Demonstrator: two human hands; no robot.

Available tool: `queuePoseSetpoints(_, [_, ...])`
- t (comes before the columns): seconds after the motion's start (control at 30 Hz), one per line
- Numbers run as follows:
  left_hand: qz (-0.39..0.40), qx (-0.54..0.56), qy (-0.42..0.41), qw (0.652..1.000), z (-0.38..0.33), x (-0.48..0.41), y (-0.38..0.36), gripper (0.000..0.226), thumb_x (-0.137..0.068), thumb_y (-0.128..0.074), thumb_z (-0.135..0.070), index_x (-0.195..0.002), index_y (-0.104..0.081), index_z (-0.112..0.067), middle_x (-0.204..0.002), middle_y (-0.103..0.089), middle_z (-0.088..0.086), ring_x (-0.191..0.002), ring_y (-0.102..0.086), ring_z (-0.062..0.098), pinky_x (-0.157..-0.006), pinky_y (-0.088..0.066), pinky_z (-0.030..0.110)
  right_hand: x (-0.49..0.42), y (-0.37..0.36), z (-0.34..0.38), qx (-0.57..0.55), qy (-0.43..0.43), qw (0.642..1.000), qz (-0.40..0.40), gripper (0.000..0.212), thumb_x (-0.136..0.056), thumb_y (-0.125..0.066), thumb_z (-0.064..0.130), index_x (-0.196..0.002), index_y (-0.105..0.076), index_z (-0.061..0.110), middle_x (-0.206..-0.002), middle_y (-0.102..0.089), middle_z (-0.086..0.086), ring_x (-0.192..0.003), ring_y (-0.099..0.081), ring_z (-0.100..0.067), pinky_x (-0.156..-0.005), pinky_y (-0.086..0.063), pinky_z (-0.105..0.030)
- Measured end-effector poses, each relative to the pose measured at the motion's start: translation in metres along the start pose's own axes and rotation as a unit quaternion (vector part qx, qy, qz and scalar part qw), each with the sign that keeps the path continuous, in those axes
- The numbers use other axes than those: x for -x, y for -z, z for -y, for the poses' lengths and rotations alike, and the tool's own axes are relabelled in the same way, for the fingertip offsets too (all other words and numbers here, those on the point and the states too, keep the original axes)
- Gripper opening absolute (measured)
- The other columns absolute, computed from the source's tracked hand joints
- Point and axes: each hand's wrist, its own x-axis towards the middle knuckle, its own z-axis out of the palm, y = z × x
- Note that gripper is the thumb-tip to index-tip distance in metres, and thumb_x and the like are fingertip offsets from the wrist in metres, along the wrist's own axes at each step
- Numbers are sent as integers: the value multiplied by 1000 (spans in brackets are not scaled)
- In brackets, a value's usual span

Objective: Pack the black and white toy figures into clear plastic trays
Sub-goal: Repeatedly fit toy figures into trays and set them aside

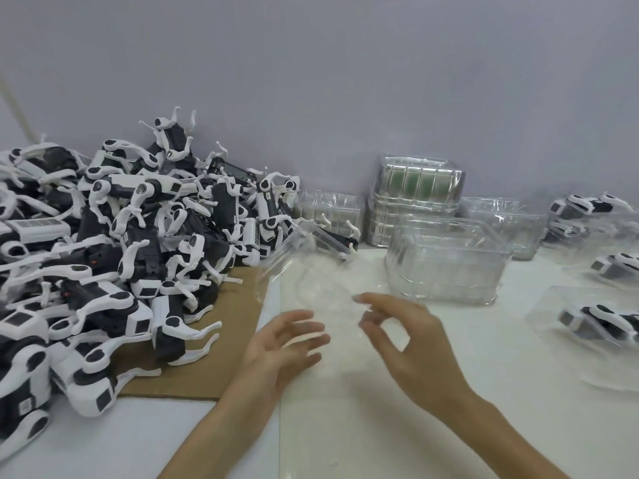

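A large heap of black and white toy figures (114, 243) covers the left of the table, partly on a brown cardboard sheet (207, 361). A clear plastic tray (307, 271) hangs tilted and blurred above the table's middle. One toy figure (337, 240) shows at its far end. My right hand (411, 340) pinches the tray's near edge between thumb and fingertips. My left hand (287, 347) hovers just left of it with fingers spread and straight, holding nothing; it is motion-blurred.
A stack of empty clear trays (446, 264) stands behind my right hand. More stacks (418, 198) line the wall. Packed trays with figures (601, 319) lie at the right edge. The table surface (380, 426) is white.
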Motion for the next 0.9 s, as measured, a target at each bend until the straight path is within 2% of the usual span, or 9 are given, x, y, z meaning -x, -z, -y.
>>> queuePoseSetpoints(0.1, [-102,62,-38,992,-7,-8,8,31,-89,-50,8,-112,-59,-10,-112,-70,13,-105,-70,32,-85,-54,41,-6,26,1,18,5,1000,13,32,-85,-66,18,-112,-68,35,-90,-68,19,-86,-66,-4,-94,-39,-29])
queuePoseSetpoints(0.27, [-133,-14,-70,988,-16,-7,18,28,-93,-55,-37,-120,-59,-32,-128,-63,-10,-119,-59,4,-94,-45,27,-5,43,4,55,-5,958,280,21,-93,-55,47,-105,-71,41,-98,-67,26,-93,-63,-3,-90,-38,-18])
queuePoseSetpoints(0.33, [-100,-94,-73,988,-13,-5,15,45,-81,-67,-42,-124,-58,-36,-127,-63,-18,-122,-55,-2,-97,-41,24,-12,39,7,8,-4,972,237,21,-95,-57,47,-102,-73,35,-99,-68,24,-91,-65,-6,-85,-43,-17])
queuePoseSetpoints(0.4, [-71,-150,-73,983,-10,-2,10,52,-75,-65,-41,-127,-59,-35,-123,-65,-22,-118,-56,-8,-93,-42,17,-32,32,4,-46,-19,992,120,11,-95,-65,27,-100,-74,28,-96,-72,17,-84,-68,-10,-78,-50,-18])
queuePoseSetpoints(0.47, [-54,-162,-80,982,-7,-1,7,52,-72,-66,-34,-123,-63,-29,-119,-69,-16,-114,-59,-7,-84,-45,9,-65,20,-7,-94,-99,989,53,14,-95,-64,17,-102,-72,26,-97,-73,8,-80,-71,-10,-74,-56,-22])
queuePoseSetpoints(0.6, [-51,-167,-89,981,-6,-3,8,47,-71,-65,-27,-117,-67,-25,-112,-73,-11,-109,-63,-2,-79,-45,4,-136,-11,-41,-210,-342,914,55,37,-97,-61,20,-133,-54,10,-110,-64,-4,-103,-67,-20,-80,-56,-30])
queuePoseSetpoints(0.73, [-53,-163,-94,981,-2,-6,12,46,-71,-64,-26,-118,-68,-26,-111,-73,-12,-111,-64,0,-82,-46,6,-171,-44,-74,-158,-434,884,66,53,-96,-63,26,-140,-37,9,-120,-54,-9,-116,-54,-25,-94,-50,-42])
queuePoseSetpoints(0.83, [-58,-160,-106,980,-1,-7,12,50,-71,-63,-25,-121,-63,-27,-110,-74,-10,-110,-64,0,-82,-46,7,-179,-61,-95,-139,-472,867,77,33,-97,-61,26,-120,-44,10,-98,-52,-4,-100,-55,-23,-88,-51,-41])
queuePoseSetpoints(0.9, [-66,-155,-114,979,0,-6,12,51,-71,-63,-25,-122,-60,-28,-109,-74,-9,-109,-64,0,-80,-46,7,-177,-70,-104,-139,-485,858,92,27,-95,-63,20,-115,-50,6,-84,-51,-6,-77,-55,-20,-66,-50,-33])
